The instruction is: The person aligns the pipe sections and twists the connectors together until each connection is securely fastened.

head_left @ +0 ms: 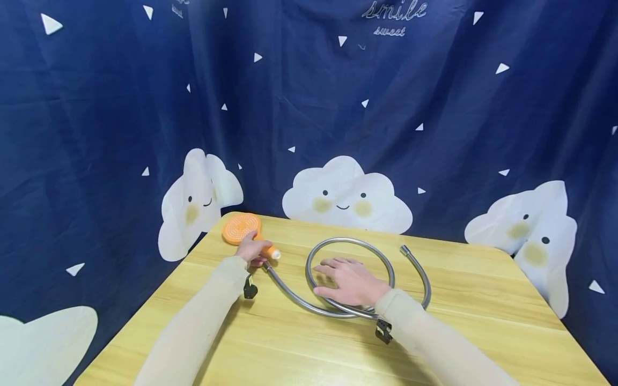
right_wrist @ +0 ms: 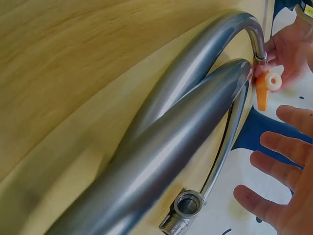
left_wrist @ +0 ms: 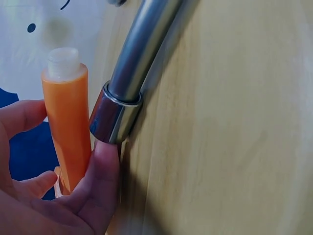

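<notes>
An orange shower head (head_left: 238,227) lies at the table's far left, its spray face up. My left hand (head_left: 251,250) holds its handle (left_wrist: 67,122) between thumb and fingers. A white threaded tip (left_wrist: 63,64) sticks out of the handle. One fingertip of that hand meets the metal end nut (left_wrist: 115,116) of a silver shower hose, beside the handle. The hose (head_left: 309,306) loops across the middle of the table. Over this loop spreads my right hand (head_left: 351,281), fingers extended and gripping nothing; the right wrist view shows its fingers (right_wrist: 279,164) apart from the hose.
The hose's other end, a metal fitting (head_left: 404,249), points to the back of the wooden table (head_left: 289,348). A dark blue curtain (head_left: 309,107) with clouds and triangles hangs close behind the table and along both sides. Each wrist wears a small black camera mount (head_left: 250,288).
</notes>
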The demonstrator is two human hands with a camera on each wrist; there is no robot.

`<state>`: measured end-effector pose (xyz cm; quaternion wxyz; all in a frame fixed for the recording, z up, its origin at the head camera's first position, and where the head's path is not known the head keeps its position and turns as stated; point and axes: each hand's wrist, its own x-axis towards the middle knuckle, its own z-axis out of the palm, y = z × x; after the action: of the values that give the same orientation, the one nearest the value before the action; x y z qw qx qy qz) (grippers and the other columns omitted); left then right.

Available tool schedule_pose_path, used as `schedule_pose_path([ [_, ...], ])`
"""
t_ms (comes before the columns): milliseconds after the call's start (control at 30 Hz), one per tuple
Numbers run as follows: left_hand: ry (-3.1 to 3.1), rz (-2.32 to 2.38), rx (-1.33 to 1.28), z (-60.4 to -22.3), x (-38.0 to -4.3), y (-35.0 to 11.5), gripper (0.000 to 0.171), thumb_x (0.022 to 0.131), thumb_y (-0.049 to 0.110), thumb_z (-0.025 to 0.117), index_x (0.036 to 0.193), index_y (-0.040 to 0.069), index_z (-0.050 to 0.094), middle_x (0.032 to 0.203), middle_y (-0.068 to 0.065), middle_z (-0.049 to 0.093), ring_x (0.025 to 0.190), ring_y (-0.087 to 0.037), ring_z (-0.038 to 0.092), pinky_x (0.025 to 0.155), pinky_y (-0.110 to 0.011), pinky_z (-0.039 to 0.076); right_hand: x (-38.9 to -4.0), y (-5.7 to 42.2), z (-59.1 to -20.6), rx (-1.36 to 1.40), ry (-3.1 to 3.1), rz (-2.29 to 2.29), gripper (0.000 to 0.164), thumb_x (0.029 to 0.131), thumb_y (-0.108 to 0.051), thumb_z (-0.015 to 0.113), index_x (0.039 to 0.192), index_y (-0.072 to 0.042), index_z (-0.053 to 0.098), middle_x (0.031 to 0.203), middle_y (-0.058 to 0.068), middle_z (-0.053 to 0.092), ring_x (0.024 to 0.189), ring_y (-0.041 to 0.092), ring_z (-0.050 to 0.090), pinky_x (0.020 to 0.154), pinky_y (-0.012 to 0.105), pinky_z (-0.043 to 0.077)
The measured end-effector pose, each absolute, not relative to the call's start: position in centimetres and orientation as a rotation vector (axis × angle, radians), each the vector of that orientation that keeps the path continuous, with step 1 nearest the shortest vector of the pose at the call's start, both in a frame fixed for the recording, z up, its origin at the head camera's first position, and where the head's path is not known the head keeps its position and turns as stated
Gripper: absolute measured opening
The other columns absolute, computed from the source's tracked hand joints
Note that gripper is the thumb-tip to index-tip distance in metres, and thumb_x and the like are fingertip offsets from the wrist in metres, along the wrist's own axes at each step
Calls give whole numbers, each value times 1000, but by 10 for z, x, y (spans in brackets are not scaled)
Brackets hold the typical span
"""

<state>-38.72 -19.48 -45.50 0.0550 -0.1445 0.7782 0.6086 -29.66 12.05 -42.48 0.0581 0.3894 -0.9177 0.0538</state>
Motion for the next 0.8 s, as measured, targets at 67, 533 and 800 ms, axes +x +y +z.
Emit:
schedule_pose_path([
  [67, 2348, 1862, -435, -456, -389, -195, 86, 91, 21, 67, 162, 20, 19, 132, -31, 57, 50, -12, 63, 48, -23, 52, -298, 119, -425, 1179, -2775, 157, 66, 98, -64, 47, 145, -20, 54, 149, 10, 53, 139, 36, 47, 114, 57, 36],
  [533, 2289, 1940, -400, -454, -390, -193, 81, 94, 11, 59, 162, 12, 16, 137, -32, 50, 56, -11, 63, 54, -21, 56, -300, 113, -422, 1156, -2789, 149, 68, 96, -70, 42, 147, -24, 53, 150, 8, 53, 140, 32, 45, 112, 56, 39],
  [800, 2297, 1926, -373, -447, -387, -194, 78, 94, 14, 59, 161, 11, 19, 115, -24, 59, 54, -10, 63, 51, -19, 53, -302, 107, -419, 1165, -2808, 170, 68, 97, -67, 44, 147, -23, 53, 151, 7, 52, 141, 32, 44, 112, 57, 38],
])
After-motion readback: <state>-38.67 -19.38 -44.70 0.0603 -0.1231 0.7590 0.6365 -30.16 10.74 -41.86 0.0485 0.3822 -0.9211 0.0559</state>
